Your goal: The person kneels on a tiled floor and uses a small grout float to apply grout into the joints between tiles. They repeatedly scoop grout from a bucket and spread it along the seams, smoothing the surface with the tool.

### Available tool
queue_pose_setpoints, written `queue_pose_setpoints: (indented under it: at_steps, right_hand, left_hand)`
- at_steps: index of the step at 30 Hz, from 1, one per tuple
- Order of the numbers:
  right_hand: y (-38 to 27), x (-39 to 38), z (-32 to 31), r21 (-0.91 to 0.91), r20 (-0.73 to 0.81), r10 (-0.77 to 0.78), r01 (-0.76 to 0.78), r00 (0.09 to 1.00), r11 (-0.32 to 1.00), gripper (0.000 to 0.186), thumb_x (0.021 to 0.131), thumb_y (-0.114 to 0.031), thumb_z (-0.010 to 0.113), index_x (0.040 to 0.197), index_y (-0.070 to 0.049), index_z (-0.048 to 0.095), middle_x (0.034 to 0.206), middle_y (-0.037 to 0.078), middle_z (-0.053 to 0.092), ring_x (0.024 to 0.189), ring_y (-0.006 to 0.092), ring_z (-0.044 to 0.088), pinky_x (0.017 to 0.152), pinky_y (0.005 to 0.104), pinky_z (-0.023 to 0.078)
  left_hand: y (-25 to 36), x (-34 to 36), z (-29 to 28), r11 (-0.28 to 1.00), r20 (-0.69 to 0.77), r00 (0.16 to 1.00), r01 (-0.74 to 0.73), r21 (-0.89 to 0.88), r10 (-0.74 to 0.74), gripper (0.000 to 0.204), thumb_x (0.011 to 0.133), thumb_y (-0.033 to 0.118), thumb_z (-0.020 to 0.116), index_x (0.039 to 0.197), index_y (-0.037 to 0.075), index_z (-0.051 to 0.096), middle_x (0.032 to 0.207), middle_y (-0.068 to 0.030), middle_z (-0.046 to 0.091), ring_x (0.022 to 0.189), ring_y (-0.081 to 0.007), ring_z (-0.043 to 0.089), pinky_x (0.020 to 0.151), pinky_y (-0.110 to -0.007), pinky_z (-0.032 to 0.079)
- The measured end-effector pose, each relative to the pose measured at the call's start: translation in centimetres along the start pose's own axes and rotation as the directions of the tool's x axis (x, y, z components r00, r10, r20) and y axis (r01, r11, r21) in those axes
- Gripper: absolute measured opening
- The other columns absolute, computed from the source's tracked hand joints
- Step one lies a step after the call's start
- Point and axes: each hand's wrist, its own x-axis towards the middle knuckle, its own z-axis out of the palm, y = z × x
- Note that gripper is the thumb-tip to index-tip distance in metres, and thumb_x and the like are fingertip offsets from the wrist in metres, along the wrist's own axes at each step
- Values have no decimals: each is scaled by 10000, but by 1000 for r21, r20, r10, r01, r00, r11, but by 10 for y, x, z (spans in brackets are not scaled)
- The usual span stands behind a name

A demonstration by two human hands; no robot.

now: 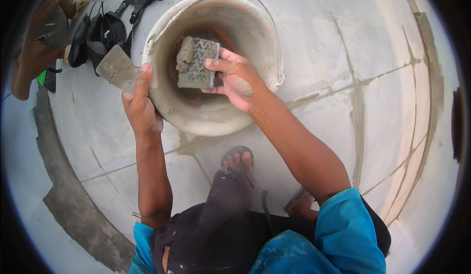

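My left hand [141, 105] is closed on a flat metal scraper [115, 67] coated in grey paste, just outside the left rim of a paste-coated bucket [265, 34]. My right hand [236, 82] grips a small rectangular plate [200, 70] with a raised pattern, held over the bucket's opening. A lump of wet grey paste [184, 53] sits on the plate's left part. The bucket has a thin wire handle; most of what lies inside is hidden behind the plate.
Black straps and gear [93, 46] lie at the upper left, beside another person's bare arm and leg [34, 58]. Pale floor tiles [324, 122] with grey grout surround the bucket. My sandalled foot [238, 161] is below it. A rough grey strip [68, 210] runs along the left.
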Motion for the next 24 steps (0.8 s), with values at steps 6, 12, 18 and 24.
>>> queue_pose_setpoints:
  at_steps: [6,12,18,24]
  right_hand:
    - [-91,-87,24,-243,57,-286,291,957,925,540,923,-163,547,1388,21,342,1255,129,557,1111,231,582,881,416,506]
    - [-155,-148,5,-372,-41,-391,350,919,860,552,945,-191,517,1422,-25,297,1281,154,540,1118,253,587,884,424,500]
    - [-180,-240,-6,-482,-130,-420,313,898,819,537,953,-155,507,1429,-46,281,1314,147,520,1181,276,554,858,436,518]
    - [-174,-303,-38,-533,-287,-542,338,790,775,560,949,-179,521,1441,-96,266,1310,85,515,1151,222,551,696,345,533]
  left_hand:
    - [-10,19,6,972,-26,993,107,-207,-115,389,964,234,551,1185,-86,555,1115,-142,642,990,-184,638,878,-338,511]
    - [-42,27,53,912,-37,987,128,-389,-154,403,970,234,533,1209,-90,524,1128,-139,623,1012,-198,628,889,-349,509]
    - [-64,25,72,863,-118,975,104,-494,-186,398,940,249,590,1154,-85,561,1076,-125,633,964,-184,630,858,-333,514]
    - [-83,26,74,921,-257,958,19,-390,-129,349,882,253,699,1062,-38,629,1022,-63,626,913,-111,557,837,-257,428]
